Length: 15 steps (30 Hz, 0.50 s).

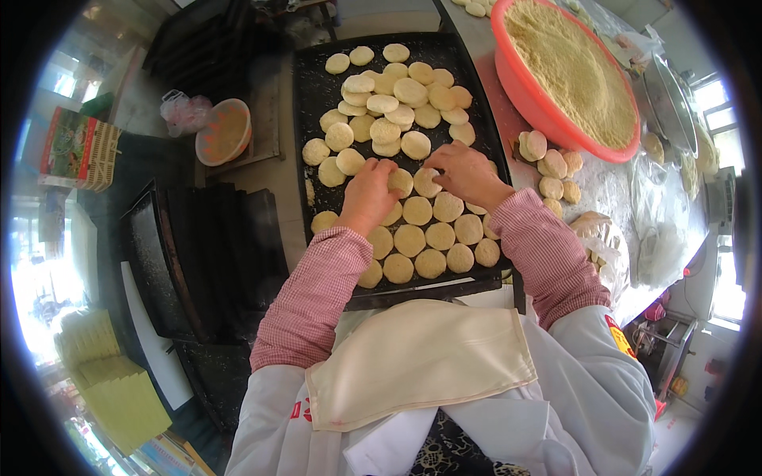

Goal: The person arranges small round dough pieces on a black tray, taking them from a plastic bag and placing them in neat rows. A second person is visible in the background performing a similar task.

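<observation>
A black baking tray (305, 83) lies before me, with many pale, crumb-coated round dough cakes on it. My left hand (369, 193) has its thumb and fingers around one dough cake (400, 183). Just beside it, my right hand (467, 174) grips another dough cake (426, 182) at its right edge. Closer to my body, flat cakes (409, 240) sit side by side in fairly even rows. Toward the far end, a loose heap of cakes (409, 91) overlaps and leans. My hands and forearms hide some cakes beneath them.
At the right, a red plastic basin (506, 71) full of yellowish crumbs stands on a worktable (601, 184). Several cakes (552, 165) lie beside it, near plastic bags (658, 220). Leftward are a small bowl (224, 132), stacked black trays (220, 250) and a box (74, 149).
</observation>
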Tool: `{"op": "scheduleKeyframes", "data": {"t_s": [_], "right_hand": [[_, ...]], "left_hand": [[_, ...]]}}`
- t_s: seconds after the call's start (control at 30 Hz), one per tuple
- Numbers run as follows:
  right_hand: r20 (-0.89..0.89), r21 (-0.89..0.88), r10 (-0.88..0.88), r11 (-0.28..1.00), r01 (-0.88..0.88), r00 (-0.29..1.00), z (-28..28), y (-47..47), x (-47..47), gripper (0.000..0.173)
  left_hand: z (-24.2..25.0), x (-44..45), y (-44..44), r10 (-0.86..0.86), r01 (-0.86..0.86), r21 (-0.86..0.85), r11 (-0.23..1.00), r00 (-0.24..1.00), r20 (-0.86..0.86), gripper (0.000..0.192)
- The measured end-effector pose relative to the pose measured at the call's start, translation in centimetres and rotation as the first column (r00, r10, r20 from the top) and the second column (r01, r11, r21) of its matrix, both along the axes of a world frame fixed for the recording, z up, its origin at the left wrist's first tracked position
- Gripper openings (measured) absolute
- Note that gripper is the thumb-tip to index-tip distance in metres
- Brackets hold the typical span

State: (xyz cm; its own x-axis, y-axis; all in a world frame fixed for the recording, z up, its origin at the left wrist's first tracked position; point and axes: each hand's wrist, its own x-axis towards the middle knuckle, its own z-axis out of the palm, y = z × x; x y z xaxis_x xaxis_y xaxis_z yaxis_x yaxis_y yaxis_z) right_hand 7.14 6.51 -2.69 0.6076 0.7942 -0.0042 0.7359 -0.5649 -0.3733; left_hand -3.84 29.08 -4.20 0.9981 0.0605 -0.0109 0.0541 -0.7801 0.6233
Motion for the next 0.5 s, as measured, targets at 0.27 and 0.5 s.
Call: {"op": "scheduleKeyframes", "data": {"t_s": [0.27, 0.5], "right_hand": [[0.029, 0.082, -0.288, 0.955, 0.284, 0.957, -3.8, 2.6, 1.9, 0.063], [-0.284, 0.233, -0.242, 0.921, 0.312, 0.928, -1.1, 5.2, -0.4, 0.032]], "left_hand": [[1.0, -0.9, 1.2, 0.029, -0.048, -0.357, 0.933, 0.998, -0.058, 0.033], [0.9, -4.6, 7.0, 0.422, -0.397, -0.168, 0.902, 0.893, 0.155, 0.019]]}}
